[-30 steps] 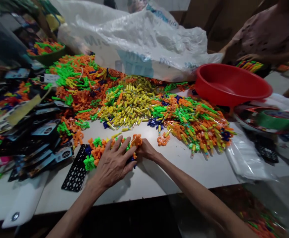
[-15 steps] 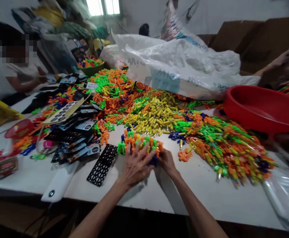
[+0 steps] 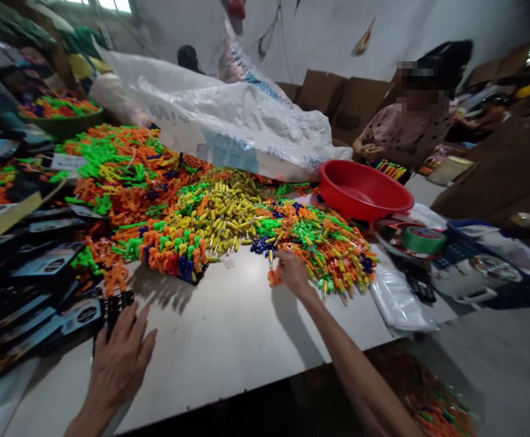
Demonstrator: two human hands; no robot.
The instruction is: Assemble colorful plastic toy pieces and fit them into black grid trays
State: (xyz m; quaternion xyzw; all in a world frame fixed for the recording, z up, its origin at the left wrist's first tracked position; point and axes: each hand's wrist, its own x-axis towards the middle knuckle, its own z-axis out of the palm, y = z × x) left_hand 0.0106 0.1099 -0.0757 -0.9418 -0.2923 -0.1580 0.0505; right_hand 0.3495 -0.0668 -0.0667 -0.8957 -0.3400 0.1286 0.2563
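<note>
My left hand (image 3: 122, 349) is spread, its fingertips at a black perforated tray (image 3: 118, 303) lying near the stacked black cards. My right hand (image 3: 295, 273) has its fingers curled at an orange toy figure (image 3: 273, 278), partly covering it; the figure still rests on the table. A small yellow tube (image 3: 271, 258) stands out just above that figure, beside some dark-blue figures (image 3: 262, 245). Between my hands, further back, sits a packed block of coloured toy figures (image 3: 174, 252), with a dark edge underneath.
Loose figures (image 3: 110, 158) and yellow tubes (image 3: 228, 209) are heaped behind; bundled figures (image 3: 324, 243) lie right. A red basin (image 3: 365, 191), a white sack (image 3: 228, 115), stacked packaging cards (image 3: 46, 267) and clear bags (image 3: 399, 297) surround them. A co-worker (image 3: 405, 127) sits beyond the basin.
My hands have left the block of figures, which now stands against the pile. My left hand has moved to the black tray, my right to the orange figure. The view has swung right.
</note>
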